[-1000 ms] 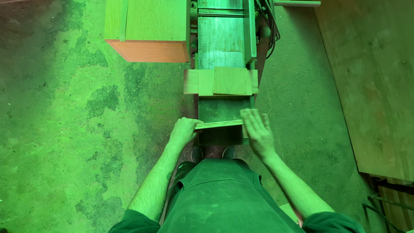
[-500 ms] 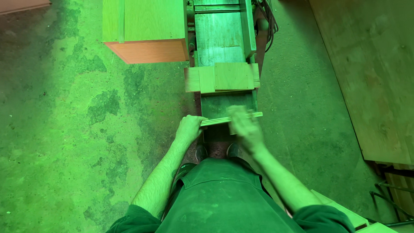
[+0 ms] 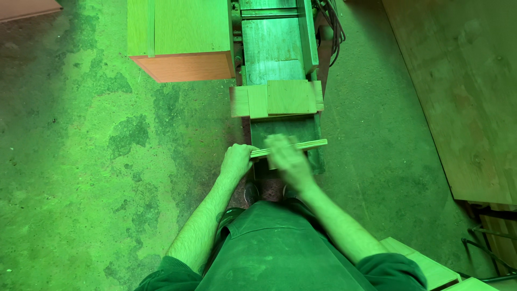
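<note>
I look straight down at a narrow machine table (image 3: 285,132) in front of me. My left hand (image 3: 237,160) grips the left end of a thin wooden strip (image 3: 312,144) that lies crosswise over the table on its edge. My right hand (image 3: 284,159) is blurred, lying flat over the middle of the strip with the fingers together. Just beyond the strip, a flat wooden board (image 3: 277,98) sits across the table.
A wooden box (image 3: 180,37) stands at the left of the machine, cables (image 3: 334,27) hang at its right. A large wooden panel (image 3: 463,91) lies at the right. Pale boards (image 3: 425,267) lie by my right elbow. Stained concrete floor (image 3: 97,151) spreads left.
My right hand has slid left along the strip, from its right end toward the middle. The strip's right end now shows past the table edge. My left hand kept its grip.
</note>
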